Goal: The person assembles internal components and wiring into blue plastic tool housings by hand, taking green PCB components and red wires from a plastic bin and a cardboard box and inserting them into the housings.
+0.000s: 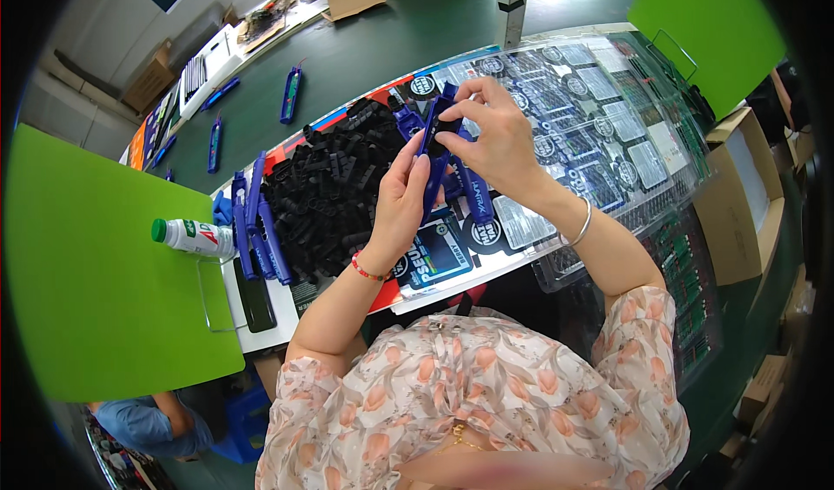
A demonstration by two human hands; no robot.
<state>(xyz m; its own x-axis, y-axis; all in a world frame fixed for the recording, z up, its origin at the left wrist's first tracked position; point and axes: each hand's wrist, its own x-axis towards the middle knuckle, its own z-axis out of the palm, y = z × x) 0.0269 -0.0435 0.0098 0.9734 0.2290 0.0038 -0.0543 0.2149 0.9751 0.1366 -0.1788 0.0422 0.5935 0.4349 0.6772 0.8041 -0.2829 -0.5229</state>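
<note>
Over the near middle of the table, my left hand (401, 196) holds a long blue plastic casing (436, 175) tilted upward. My right hand (501, 139) closes on its upper part, thumb and fingers pinching at a small black piece (446, 126) on the casing. Part of that piece is hidden by the fingers. Just below and behind my hands lie more blue casings (479, 199), one of them beside my right wrist. Left of my left hand spreads a large heap of small black plastic parts (326, 173).
Several blue casings (271, 238) are stacked left of the heap, near a white bottle with a green cap (196, 237) and a black phone (254, 295). Clear trays (647, 116) cover the right side. Green panels (113, 264) stand at both sides; an open cardboard box (740, 199) is far right.
</note>
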